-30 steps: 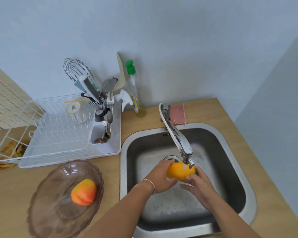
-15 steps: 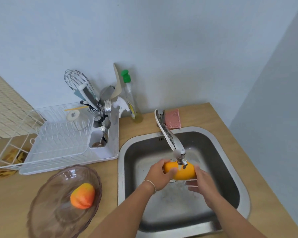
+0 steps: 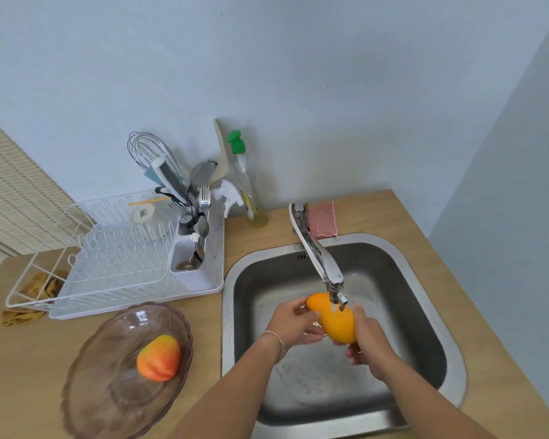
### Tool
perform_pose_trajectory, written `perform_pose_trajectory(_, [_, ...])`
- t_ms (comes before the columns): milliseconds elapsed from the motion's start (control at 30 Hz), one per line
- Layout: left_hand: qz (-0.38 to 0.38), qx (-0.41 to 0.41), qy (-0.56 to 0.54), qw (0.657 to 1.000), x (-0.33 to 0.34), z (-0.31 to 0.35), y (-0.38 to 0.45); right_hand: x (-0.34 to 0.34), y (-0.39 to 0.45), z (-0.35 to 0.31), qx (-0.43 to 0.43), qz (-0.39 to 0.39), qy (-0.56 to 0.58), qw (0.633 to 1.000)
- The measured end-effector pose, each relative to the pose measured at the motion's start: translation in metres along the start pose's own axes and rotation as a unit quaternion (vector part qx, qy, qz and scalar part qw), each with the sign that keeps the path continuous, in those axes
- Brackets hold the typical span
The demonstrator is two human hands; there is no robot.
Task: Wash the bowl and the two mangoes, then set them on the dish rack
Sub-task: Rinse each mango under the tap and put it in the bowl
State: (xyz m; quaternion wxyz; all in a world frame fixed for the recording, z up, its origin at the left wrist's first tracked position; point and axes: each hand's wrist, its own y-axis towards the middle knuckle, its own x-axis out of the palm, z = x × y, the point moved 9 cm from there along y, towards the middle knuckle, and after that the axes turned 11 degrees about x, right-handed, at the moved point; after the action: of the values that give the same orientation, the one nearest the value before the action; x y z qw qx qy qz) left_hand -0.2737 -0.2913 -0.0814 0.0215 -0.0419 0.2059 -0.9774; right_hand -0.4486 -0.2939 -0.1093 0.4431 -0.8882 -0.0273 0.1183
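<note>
Nearest, at 7 o'clock on the counter (image 3: 377,213): clear tinted bowl (image 3: 86,403), unwashed by appearance, holding the second mango (image 3: 159,358), orange-red, resting against the bowl floor.

At centre, inside the sink (image 3: 425,293): yellow mango (image 3: 333,321) held directly under the faucet (image 3: 317,258) spout, a thin stream of water landing on its upper face. Left hand (image 3: 293,323) curled around the mango's 9 o'clock end, fingers bent against the skin. Right hand (image 3: 370,339) cupped around the 3 o'clock side and underside, fingers closed on the fruit. Both hands gripping, neither spread.

Step in hand, as judged: rinsing of the first mango. Not yet done: second mango, bowl.

Next move, as judged: lift clear of the spout, carry toward 10 o'clock, set down on the dish rack (image 3: 114,264). Wet skin likely slippery; firm hold required. Flat rack area preferable, to prevent rolling.

Farther, at 11 o'clock: dish rack with its utensil caddy (image 3: 191,248) full of cutlery. Behind it, at 12 o'clock: soap bottle (image 3: 246,185) with green cap. At 1 o'clock by the faucet base: pink sponge (image 3: 322,218).
</note>
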Motion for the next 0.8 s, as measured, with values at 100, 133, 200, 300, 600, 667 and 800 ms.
perform_pose_trajectory(100, [0.028,-0.006,0.020,0.999,0.001,0.001,0.003,0.002,-0.004,0.000,0.010,-0.041,-0.021,0.999])
perform_pose_trajectory(133, [0.034,-0.012,0.017,0.999,0.001,0.001,0.003,0.002,-0.005,-0.002,-0.003,-0.052,-0.032,0.998])
perform_pose_trajectory(200, [0.038,-0.018,0.017,0.999,-0.001,-0.002,0.003,0.001,-0.007,-0.006,-0.045,-0.073,-0.039,0.996])
perform_pose_trajectory(300, [0.009,-0.008,0.099,0.995,0.004,-0.002,0.005,-0.007,-0.008,-0.009,-0.074,-0.074,-0.027,0.994])
perform_pose_trajectory(600, [-0.168,0.040,0.283,0.944,0.058,0.009,0.000,-0.038,-0.007,0.009,-0.032,-0.037,0.014,0.999])
perform_pose_trajectory(667, [-0.155,0.052,0.304,0.939,0.056,0.006,0.004,-0.041,-0.008,0.009,-0.044,-0.031,0.043,0.998])
perform_pose_trajectory(800, [-0.083,0.076,0.217,0.970,0.041,0.006,0.010,-0.038,-0.008,0.003,-0.108,-0.044,0.099,0.988])
